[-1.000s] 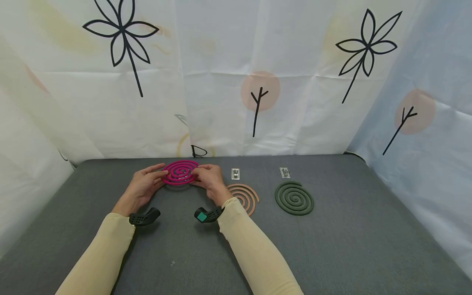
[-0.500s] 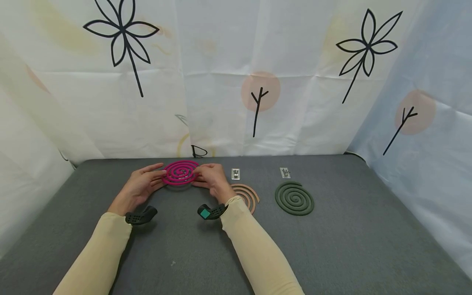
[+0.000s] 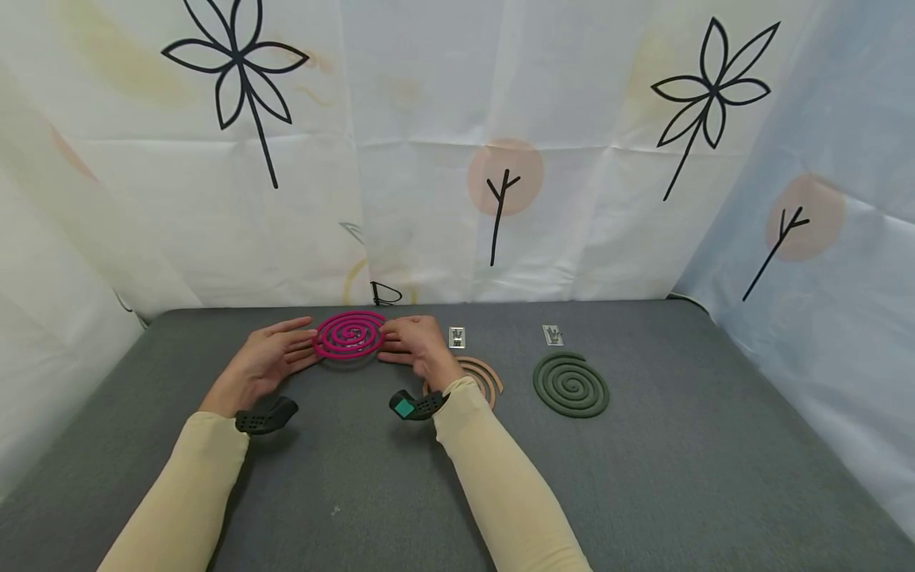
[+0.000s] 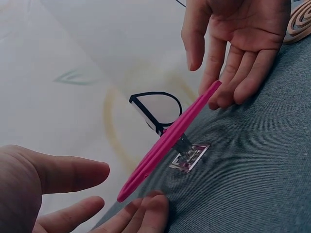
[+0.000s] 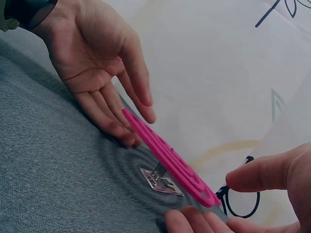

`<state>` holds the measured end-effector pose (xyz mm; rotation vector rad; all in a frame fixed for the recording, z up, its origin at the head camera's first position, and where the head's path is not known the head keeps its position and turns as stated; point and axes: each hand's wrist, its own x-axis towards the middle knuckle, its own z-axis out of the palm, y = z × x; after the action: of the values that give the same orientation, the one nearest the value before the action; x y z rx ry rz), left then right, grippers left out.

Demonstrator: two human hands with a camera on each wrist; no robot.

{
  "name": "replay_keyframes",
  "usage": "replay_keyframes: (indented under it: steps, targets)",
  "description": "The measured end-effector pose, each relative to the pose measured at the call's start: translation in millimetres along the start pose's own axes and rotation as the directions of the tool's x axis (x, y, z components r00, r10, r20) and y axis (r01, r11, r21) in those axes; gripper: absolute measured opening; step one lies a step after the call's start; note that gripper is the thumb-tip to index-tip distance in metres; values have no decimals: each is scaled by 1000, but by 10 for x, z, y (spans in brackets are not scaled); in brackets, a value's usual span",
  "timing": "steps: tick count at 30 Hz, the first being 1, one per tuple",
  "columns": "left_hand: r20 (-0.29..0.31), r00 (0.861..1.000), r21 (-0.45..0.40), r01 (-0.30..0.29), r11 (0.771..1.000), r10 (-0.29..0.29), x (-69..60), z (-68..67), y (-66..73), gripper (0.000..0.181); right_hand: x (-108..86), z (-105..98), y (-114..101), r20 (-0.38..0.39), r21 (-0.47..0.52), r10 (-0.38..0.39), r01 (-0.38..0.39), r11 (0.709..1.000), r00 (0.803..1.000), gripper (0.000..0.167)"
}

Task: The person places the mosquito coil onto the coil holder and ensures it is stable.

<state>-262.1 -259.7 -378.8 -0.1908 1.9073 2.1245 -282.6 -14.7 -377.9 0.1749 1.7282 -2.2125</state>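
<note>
A pink mosquito coil (image 4: pixel 170 138) is perched flat on a small metal stand (image 4: pixel 192 158), raised above the grey cloth. On its left side, the left hand (image 3: pixel 264 361) has loosely extended fingers, with a gap between fingertips and coil in the left wrist view. Across from it, the right hand (image 3: pixel 418 345) is at the coil's right edge, fingers relaxed and apart from the rim in the wrist views. Neither hand grips the coil. Partly under the right wrist lies a tan mosquito coil (image 4: pixel 301 22). Farther right, a green mosquito coil (image 3: pixel 572 385) lies flat.
Two more metal stands, one (image 3: pixel 457 338) behind the tan coil and one (image 3: pixel 553 334) behind the green coil, lie on the grey cloth-covered table (image 3: pixel 679 445). A white printed curtain (image 3: pixel 422 222) hangs along the table's back edge and sides.
Both hands have drawn slightly outward from the pink coil, the left to the left, the right to the right. The fingers have let go of it. The coil stays in place.
</note>
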Motion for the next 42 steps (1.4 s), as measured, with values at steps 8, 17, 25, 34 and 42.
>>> replay_keyframes:
  steps: [8, 17, 25, 34, 42]
  targets:
    - [22, 999, 2, 29, 1000, -29, -18, -39, 48, 64, -4, -31, -37, 11, -21, 19, -18, 1000, 1000, 32]
    - [21, 998, -1, 53, 999, -53, -32, -80, 70, 64, -18, -52, -60, 11, -21, 28, -28, 999, 1000, 43]
    - [27, 998, -2, 52, 999, -52, -49, -155, 75, 62, -31, -73, -91, 5, -30, 31, -31, 999, 999, 51]
    - [-8, 999, 24, 50, 998, -50, -98, -261, 130, 62, -44, -97, -136, -2, -37, 23, -23, 999, 1000, 49]
    - [-88, 996, 155, -5, 988, 18, -157, -288, 179, 76, -81, -136, -183, -17, -49, 22, -23, 999, 1000, 44]
